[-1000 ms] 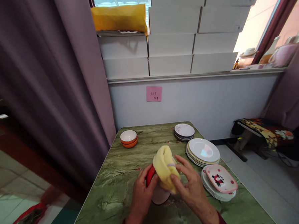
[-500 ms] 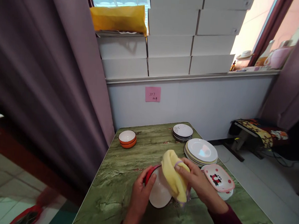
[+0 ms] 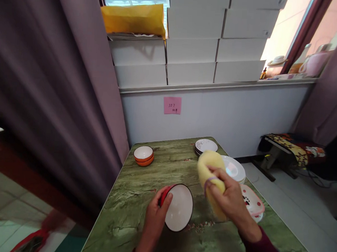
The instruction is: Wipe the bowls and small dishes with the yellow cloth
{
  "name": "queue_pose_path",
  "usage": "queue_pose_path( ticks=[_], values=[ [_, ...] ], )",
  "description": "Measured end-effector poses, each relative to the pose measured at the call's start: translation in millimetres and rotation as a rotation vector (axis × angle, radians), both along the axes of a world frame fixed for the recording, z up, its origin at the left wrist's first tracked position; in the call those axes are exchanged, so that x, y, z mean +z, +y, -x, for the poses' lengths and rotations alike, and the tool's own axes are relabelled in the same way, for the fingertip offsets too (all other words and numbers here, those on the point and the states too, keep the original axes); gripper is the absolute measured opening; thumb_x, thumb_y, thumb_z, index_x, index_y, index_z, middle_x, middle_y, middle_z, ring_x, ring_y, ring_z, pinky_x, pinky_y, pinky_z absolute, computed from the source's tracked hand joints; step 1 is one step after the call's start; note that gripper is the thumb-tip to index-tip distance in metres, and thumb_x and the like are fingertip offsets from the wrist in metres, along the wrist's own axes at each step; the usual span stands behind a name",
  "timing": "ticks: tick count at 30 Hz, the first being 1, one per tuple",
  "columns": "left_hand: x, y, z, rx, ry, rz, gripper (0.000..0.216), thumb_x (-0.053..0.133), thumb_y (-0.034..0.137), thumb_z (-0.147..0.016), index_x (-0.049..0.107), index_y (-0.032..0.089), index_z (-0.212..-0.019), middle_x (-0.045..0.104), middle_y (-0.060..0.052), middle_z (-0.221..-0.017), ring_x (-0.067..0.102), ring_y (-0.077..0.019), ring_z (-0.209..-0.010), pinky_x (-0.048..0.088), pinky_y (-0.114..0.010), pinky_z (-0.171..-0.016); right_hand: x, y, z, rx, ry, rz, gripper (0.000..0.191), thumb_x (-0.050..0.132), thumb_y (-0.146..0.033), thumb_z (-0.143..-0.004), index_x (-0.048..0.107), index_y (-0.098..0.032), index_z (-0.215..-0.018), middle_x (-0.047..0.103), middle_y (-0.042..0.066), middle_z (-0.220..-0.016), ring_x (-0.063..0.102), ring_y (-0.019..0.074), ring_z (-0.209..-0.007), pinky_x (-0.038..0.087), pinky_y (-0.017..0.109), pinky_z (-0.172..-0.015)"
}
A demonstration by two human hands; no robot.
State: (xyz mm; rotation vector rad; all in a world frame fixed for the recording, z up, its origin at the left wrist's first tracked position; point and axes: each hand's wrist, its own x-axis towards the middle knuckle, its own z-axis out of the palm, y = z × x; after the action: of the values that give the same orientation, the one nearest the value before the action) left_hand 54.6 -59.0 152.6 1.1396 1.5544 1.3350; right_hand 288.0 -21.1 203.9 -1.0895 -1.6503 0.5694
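My left hand [image 3: 157, 210] grips the rim of a red bowl [image 3: 179, 208], thumb inside and fingers around the outside. The bowl is tilted, its white inside turned up toward me and its dark rim showing all round. To its right, my right hand [image 3: 227, 193] is closed on a yellow cloth [image 3: 208, 169] with a purple edge. The cloth is bunched up, a little blurred, and apart from the bowl. It covers part of the plates behind it.
Two stacked orange bowls [image 3: 143, 155] stand at the far left of the green wood-patterned table [image 3: 124, 214]. Patterned plates [image 3: 206, 146], white plates [image 3: 235, 169] and a pink-rimmed square dish [image 3: 252, 200] line the right side. A pink note [image 3: 172, 105] is on the wall.
My right hand has moved the yellow cloth away from the bowl, up and to the right. The bowl's inside now shows in full. My left hand has kept its grip, shifting slightly left.
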Motion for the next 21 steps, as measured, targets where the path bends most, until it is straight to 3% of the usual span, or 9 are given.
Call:
queue_pose_path(
  ticks=[2,4,8,10,12,15,18,21],
  values=[
    [1.6,-0.9,-5.4,-0.032,-0.007,-0.009,0.056,0.066,0.057,-0.077,0.071,0.017,-0.116,0.072,-0.014,-0.124,0.064,-0.033,-0.118,0.047,-0.047,-0.105,-0.6,-13.0,11.8,0.264,-0.147,0.007,0.011,0.064,-0.034,-0.084,0.06,-0.024,-0.087,0.07,0.007,-0.119,0.064,0.0264,-0.112,0.05,0.033,-0.089],
    [3.9,-3.1,-7.7,-0.064,0.02,-0.033,0.055,0.065,0.055,-0.079,0.07,0.017,-0.118,0.07,-0.014,-0.128,0.061,-0.0324,-0.122,0.044,-0.047,-0.108,-5.0,-20.5,17.8,0.371,-0.167,0.019,0.016,0.063,-0.036,-0.088,0.063,-0.025,-0.099,0.07,0.007,-0.119,0.065,0.0253,-0.113,0.051,0.034,-0.092],
    [11.2,-10.1,-8.8,-0.088,0.127,-0.082,0.055,0.067,0.051,-0.08,0.066,0.017,-0.123,0.068,-0.015,-0.13,0.061,-0.032,-0.122,0.044,-0.049,-0.108,-28.7,-14.6,20.7,0.216,-0.163,-0.05,0.048,0.064,-0.033,-0.088,0.053,-0.025,-0.135,0.058,0.011,-0.14,0.053,0.027,-0.131,0.044,0.043,-0.109],
    [15.0,-13.1,-10.6,-0.097,0.17,-0.103,0.057,0.067,0.05,-0.08,0.063,0.017,-0.127,0.067,-0.016,-0.131,0.061,-0.032,-0.121,0.044,-0.05,-0.107,-47.1,-7.2,25.3,0.251,-0.227,-0.057,0.063,0.071,-0.028,-0.081,0.049,-0.025,-0.141,0.053,0.011,-0.146,0.049,0.0284,-0.136,0.042,0.045,-0.112],
    [17.9,-14.9,-13.2,-0.11,0.228,-0.13,0.058,0.067,0.048,-0.081,0.061,0.017,-0.129,0.066,-0.016,-0.132,0.06,-0.0319,-0.123,0.044,-0.051,-0.108,-65.1,-1.3,33.2,0.197,-0.19,-0.056,0.062,0.066,-0.021,-0.081,0.049,-0.023,-0.141,0.059,0.011,-0.139,0.055,0.0273,-0.131,0.046,0.045,-0.109],
    [20.3,-15.8,-16.2,-0.116,0.277,-0.167,0.056,0.067,0.046,-0.082,0.061,0.018,-0.13,0.064,-0.015,-0.133,0.059,-0.0311,-0.125,0.044,-0.05,-0.108,-80.3,3.1,45.3,-0.046,-0.072,-0.017,0.066,0.066,-0.027,-0.083,0.042,-0.02,-0.145,0.06,0.014,-0.134,0.064,0.0275,-0.117,0.054,0.046,-0.099],
    [22.0,-15.6,-16.9,-0.113,0.207,-0.179,0.051,0.066,0.046,-0.084,0.061,0.018,-0.126,0.066,-0.014,-0.13,0.06,-0.0299,-0.122,0.045,-0.047,-0.107,-77.0,3.8,52.0,-0.196,-0.037,-0.109,0.073,0.073,-0.035,-0.081,0.04,-0.019,-0.144,0.052,0.018,-0.142,0.06,0.0307,-0.123,0.052,0.049,-0.101],
    [23.6,-15.4,-16.5,-0.117,0.1,-0.159,0.047,0.063,0.048,-0.085,0.063,0.018,-0.121,0.068,-0.013,-0.125,0.063,-0.0301,-0.118,0.046,-0.047,-0.105,-66.7,3.5,53.2,-0.178,-0.079,-0.308,0.051,0.068,-0.03,-0.087,0.049,-0.019,-0.132,0.048,0.018,-0.146,0.051,0.03,-0.134,0.046,0.049,-0.109]
  ],
)
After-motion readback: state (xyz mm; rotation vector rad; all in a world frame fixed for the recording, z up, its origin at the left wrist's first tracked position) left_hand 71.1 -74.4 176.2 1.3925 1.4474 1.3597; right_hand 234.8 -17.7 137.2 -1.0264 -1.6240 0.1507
